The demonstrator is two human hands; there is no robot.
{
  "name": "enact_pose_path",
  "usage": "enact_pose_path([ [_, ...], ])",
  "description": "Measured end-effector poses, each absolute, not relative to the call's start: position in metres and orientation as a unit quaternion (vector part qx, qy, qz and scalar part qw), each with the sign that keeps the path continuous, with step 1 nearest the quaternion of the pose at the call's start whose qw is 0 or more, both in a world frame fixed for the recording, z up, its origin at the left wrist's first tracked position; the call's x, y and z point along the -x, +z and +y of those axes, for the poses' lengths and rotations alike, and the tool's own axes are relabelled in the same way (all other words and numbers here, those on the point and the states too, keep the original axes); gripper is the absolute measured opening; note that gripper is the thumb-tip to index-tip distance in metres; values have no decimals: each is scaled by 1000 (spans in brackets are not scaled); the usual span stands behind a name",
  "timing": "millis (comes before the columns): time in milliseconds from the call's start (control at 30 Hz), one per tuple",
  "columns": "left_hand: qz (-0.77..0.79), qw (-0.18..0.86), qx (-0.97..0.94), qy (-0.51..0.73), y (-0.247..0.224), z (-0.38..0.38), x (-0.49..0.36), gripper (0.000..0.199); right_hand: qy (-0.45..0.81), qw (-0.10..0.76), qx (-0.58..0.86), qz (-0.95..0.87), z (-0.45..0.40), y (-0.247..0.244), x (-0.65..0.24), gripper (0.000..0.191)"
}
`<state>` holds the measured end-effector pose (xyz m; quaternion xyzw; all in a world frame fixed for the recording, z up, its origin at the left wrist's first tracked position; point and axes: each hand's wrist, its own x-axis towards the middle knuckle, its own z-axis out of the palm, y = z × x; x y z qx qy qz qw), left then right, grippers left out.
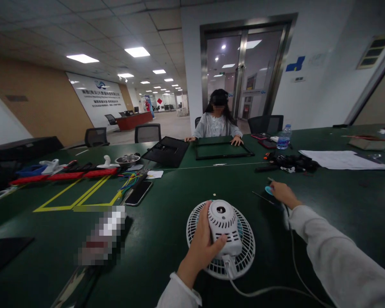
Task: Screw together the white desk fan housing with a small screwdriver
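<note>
A small white fan (pixel 197 233) lies face down on the green table, its round grille under the motor housing (pixel 224 226). My left hand (pixel 202 241) is wrapped round the left side of that housing, thumb across its front. A white cable (pixel 244 293) leaves the base and runs off to the right. To the right of the fan, my right hand (pixel 284 194) is closed at the fingertips, beside a small light-blue piece (pixel 269 191). A thin dark rod (pixel 261 197) lies close by. What the right fingers hold is too small to name.
Across the table a person (pixel 218 119) rests both hands by a black frame (pixel 224 157). A black panel (pixel 168 152), a phone (pixel 139 193) and a metal bowl (pixel 127 160) lie left. Tangled black cables (pixel 291 162), paper (pixel 343 159) and a water bottle (pixel 284 137) are right.
</note>
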<state>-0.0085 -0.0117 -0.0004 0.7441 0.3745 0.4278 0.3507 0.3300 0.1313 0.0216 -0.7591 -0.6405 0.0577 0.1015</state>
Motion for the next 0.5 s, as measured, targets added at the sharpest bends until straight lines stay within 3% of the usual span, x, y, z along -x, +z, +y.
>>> enact_pose_path([
  [233, 374, 346, -743, 434, 2, -12, 8, 79, 87, 169, 533, -825, 72, 98, -240, 22],
  [333, 372, 348, -745, 430, 4, -12, 8, 78, 87, 200, 319, -922, 45, 118, -205, 18],
  [500, 376, 337, -751, 425, 2, -12, 8, 78, 38, 139, 190, -971, 36, 131, -176, 19],
])
